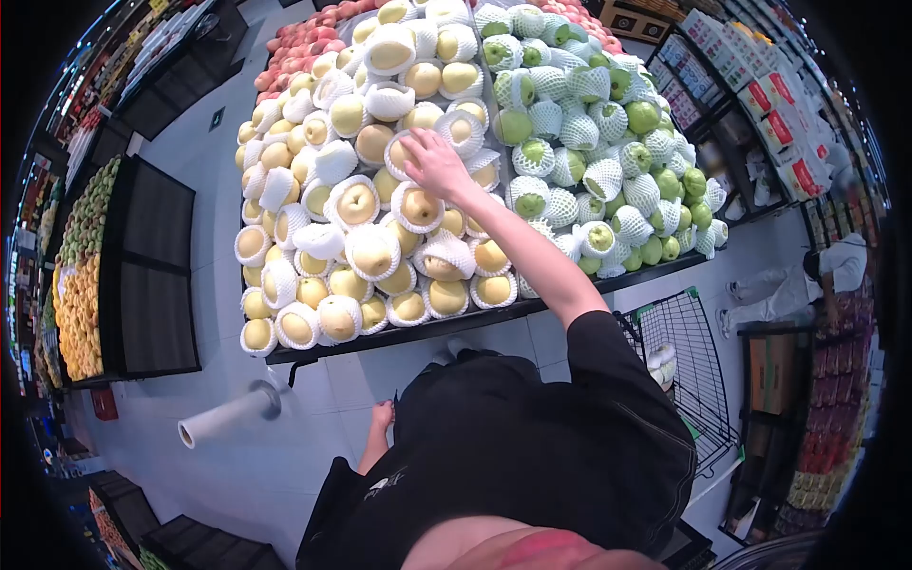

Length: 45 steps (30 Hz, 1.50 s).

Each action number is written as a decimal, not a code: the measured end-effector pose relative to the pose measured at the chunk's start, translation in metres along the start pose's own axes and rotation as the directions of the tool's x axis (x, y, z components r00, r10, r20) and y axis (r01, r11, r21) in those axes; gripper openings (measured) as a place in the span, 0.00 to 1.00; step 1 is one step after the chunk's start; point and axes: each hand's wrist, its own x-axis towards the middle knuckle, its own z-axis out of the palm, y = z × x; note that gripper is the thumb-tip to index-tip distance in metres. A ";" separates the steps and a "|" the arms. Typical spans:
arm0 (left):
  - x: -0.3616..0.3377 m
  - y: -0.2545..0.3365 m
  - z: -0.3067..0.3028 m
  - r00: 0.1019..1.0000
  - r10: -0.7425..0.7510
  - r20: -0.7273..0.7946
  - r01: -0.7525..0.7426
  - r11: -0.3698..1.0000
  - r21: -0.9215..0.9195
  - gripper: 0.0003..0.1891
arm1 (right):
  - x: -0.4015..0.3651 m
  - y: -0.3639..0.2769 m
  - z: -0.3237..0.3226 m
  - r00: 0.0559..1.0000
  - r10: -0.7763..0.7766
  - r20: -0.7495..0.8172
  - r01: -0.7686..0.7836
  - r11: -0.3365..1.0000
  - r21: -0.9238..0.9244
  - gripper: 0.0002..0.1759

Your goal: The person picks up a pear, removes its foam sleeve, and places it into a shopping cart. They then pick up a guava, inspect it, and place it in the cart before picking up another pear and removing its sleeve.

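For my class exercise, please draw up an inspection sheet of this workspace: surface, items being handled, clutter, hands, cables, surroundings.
Surface: display stand with a black front edge, heaped with fruit.
Handled items: yellow fruit, many in white foam nets; green fruit lies to their right.
Clutter: white roll beside the stand, at left.
Right hand: over the yellow fruit, fingers bent; firm grip unclear.
Left hand: low beside the body; whether it holds anything is unclear.
Cables: nothing seen.
Surroundings: shopping cart and another person at right.
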 end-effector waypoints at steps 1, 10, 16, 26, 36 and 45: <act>0.004 0.017 -0.005 1.000 0.015 -0.006 -0.016 0.987 -0.158 0.21 | -0.009 0.004 -0.015 1.000 -0.011 0.014 0.011 1.000 -0.003 0.29; 0.031 -0.014 0.020 0.987 -0.128 0.103 0.138 0.985 -0.101 0.18 | -0.100 0.079 -0.157 0.983 0.169 -0.065 -0.180 0.953 -0.243 0.30; 0.009 -0.034 0.039 0.954 -0.133 0.267 0.089 0.981 0.174 0.16 | -0.140 0.148 -0.268 0.925 0.256 -0.280 -0.346 0.872 -0.347 0.29; 0.008 0.083 0.147 0.999 -0.038 -0.037 0.035 0.996 -0.079 0.20 | -0.232 0.294 -0.334 0.856 0.376 -0.355 -0.450 0.880 -0.152 0.29; -0.033 0.122 0.275 0.973 0.229 0.022 -0.229 0.973 -0.021 0.19 | -0.340 0.389 -0.420 0.769 0.537 -0.347 -0.578 0.816 -0.019 0.24; -0.069 0.080 0.271 0.981 0.180 0.072 -0.190 0.968 0.165 0.19 | -0.403 0.407 -0.392 0.883 0.396 -0.253 -0.468 0.688 -0.554 0.28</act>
